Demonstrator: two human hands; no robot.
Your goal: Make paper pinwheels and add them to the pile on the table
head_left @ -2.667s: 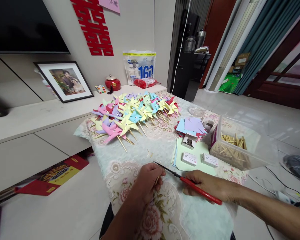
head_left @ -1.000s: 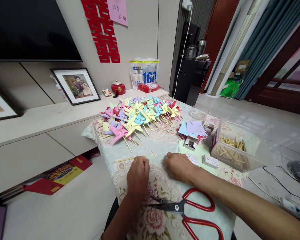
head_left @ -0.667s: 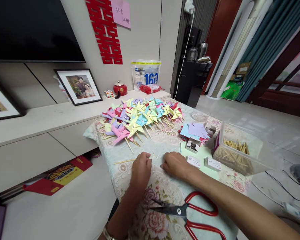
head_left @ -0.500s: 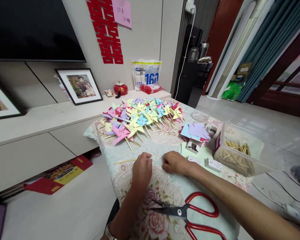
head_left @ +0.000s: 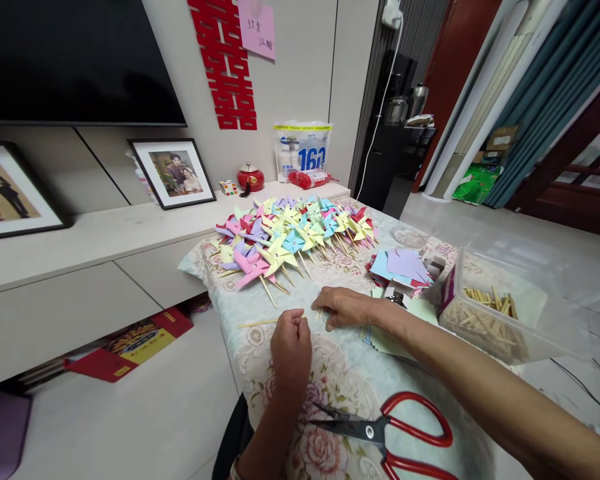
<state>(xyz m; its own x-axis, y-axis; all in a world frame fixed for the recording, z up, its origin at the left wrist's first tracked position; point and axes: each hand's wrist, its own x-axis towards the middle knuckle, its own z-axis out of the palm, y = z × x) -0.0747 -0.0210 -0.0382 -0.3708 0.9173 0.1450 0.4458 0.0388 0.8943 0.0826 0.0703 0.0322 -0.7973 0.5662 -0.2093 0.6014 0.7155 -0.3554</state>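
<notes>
My left hand (head_left: 291,343) is closed, with a thin wooden stick (head_left: 256,324) running out from it to the left, just above the tablecloth. To its right, my right hand (head_left: 347,307) reaches down to the cloth, its thumb and fingers apart over small pale slivers (head_left: 320,313). Nothing can be seen in its grip. Red-handled scissors (head_left: 370,430) lie with parted blades in front of me. Beyond my hands is a pile of paper pinwheels (head_left: 293,237) on sticks, a pink pinwheel (head_left: 251,268) nearest.
A stack of coloured paper squares (head_left: 400,265) lies right of the pinwheels, near a small open box (head_left: 396,293). A clear plastic bin (head_left: 480,327) of short wooden sticks stands at the table's right edge. A low white cabinet (head_left: 105,243) with framed photos borders the left side.
My right hand has moved forward and its fingers have opened out over the slivers. My right forearm now covers the small white boxes. The left hand stays by the stick; the view has shifted slightly.
</notes>
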